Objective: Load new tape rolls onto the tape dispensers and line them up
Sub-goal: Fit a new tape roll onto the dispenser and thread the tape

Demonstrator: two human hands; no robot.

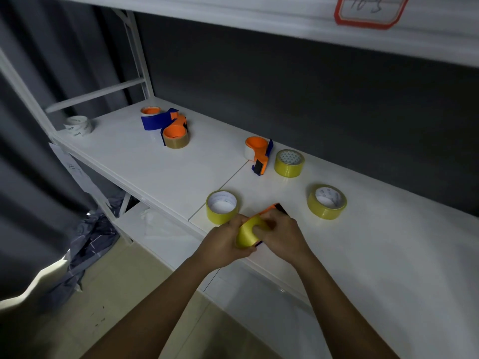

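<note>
Near the front edge of the white shelf (pixel 155 161), my left hand (pixel 223 242) grips a yellow tape roll (pixel 247 234). My right hand (pixel 281 233) holds the orange dispenser (pixel 272 208) that the roll sits on, fingers pressed into the roll's middle. Loose yellow rolls lie at the left (pixel 221 207), at the right (pixel 327 201) and farther back (pixel 289 163). An orange and blue dispenser (pixel 259 155) with a white roll stands beside that far roll. Two more dispensers lie at the back left, one with brown tape (pixel 176 137), one blue-handled (pixel 158 119).
A white, nearly used-up roll (pixel 77 125) sits at the shelf's far left corner by the metal frame post (pixel 137 55). A shelf board (pixel 311 19) runs overhead with a red-edged label (pixel 370 9). Dark cloth (pixel 90 242) lies on the floor at the left.
</note>
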